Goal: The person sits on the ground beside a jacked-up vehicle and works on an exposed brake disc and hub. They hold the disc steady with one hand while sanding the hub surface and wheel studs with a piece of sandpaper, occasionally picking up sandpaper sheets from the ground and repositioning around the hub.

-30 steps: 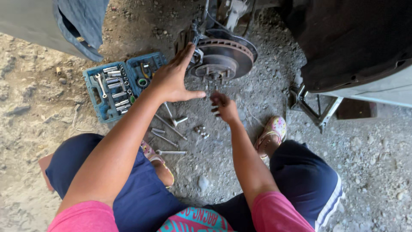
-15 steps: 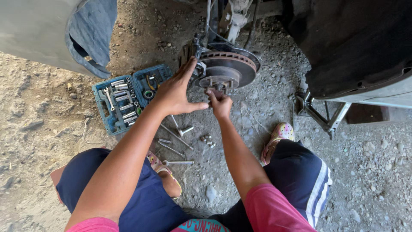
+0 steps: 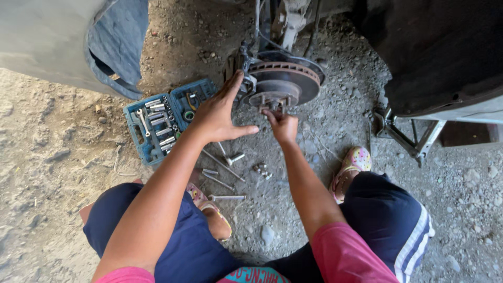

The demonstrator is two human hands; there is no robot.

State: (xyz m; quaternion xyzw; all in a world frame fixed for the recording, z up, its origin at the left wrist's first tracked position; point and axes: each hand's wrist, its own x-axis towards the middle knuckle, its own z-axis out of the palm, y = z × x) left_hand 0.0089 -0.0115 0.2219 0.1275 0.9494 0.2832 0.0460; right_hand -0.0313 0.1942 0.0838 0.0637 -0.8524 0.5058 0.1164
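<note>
from the head camera: since a second ago both hands have moved up from the gravel to the brake disc (image 3: 285, 84). the left hand (image 3: 220, 112) now lies flat on the left side of the disc, fingers spread and holding nothing. the right hand (image 3: 283, 124) pinches at the wheel studs (image 3: 273, 102) on the hub; what is between its fingertips i cannot tell. so the work is now at the hub.

around: an open blue socket set (image 3: 162, 120) on the ground at the left, loose wrenches (image 3: 222, 162) and small nuts (image 3: 261, 170) before the knees, a jack stand (image 3: 414, 139) at the right. nothing blocks the hub.
</note>
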